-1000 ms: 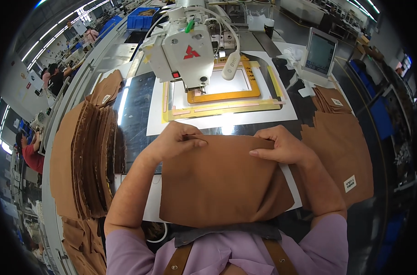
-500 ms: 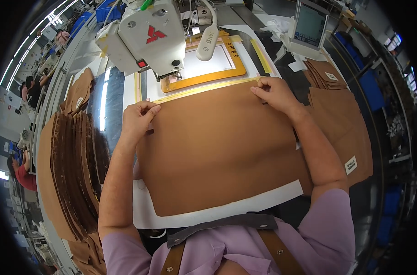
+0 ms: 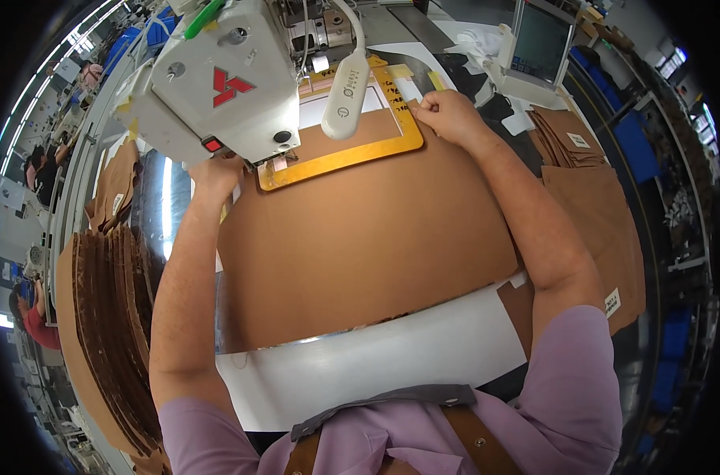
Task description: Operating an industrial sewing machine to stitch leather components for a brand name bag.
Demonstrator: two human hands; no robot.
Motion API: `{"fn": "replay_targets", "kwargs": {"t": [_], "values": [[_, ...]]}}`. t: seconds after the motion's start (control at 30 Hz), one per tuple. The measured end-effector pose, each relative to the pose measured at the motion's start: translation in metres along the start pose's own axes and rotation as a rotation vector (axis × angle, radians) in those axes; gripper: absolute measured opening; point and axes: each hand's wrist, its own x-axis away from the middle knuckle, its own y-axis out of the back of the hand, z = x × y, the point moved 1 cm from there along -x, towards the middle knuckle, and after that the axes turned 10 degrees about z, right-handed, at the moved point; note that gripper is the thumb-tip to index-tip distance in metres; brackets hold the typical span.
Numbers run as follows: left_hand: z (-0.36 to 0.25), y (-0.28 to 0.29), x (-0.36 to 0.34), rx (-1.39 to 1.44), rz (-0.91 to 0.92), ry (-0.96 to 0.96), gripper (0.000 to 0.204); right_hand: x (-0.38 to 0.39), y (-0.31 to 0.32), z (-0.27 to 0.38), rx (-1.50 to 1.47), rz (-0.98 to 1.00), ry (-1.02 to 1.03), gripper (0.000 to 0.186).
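The large brown fabric panel (image 3: pixel 360 237) lies flat in front of the person, and its far part is under the flat yellow rectangular frame (image 3: pixel 344 164), just below the white machine head (image 3: pixel 217 87). I judge that the placing is well advanced but not complete: brown cloth fills only the near part of the frame's window, and white shows in the rest (no label can be seen there). So some adjusting seems left.

The right hand (image 3: pixel 449 117) is beside the frame at the panel's far right corner, with fingers that appear pinched on its edge. The left hand (image 3: pixel 216 178) is at the far left side; its fingers are partly hidden, so I cannot tell their state.

A thick stack of brown pieces (image 3: pixel 99 332) at the left and a labelled brown pile (image 3: pixel 589 222) at the right lie outside the frame.
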Motion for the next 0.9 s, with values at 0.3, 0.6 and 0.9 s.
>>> {"fn": "replay_targets", "kwargs": {"t": [0.3, 0.6, 0.9], "values": [[-0.014, -0.003, -0.046, 0.022, -0.014, -0.098, 0.027, -0.128, 0.004, 0.0, 0.174, -0.032, -0.099, 0.034], [-0.004, 0.002, -0.043, 0.046, 0.009, -0.159, 0.029, -0.169, 0.013, 0.001, 0.043, -0.344, 0.036, 0.029], [0.022, 0.035, 0.026, 0.003, 0.039, -0.288, 0.036, -0.017, 0.05, -0.018, 0.144, -0.273, 0.254, 0.04]]}}
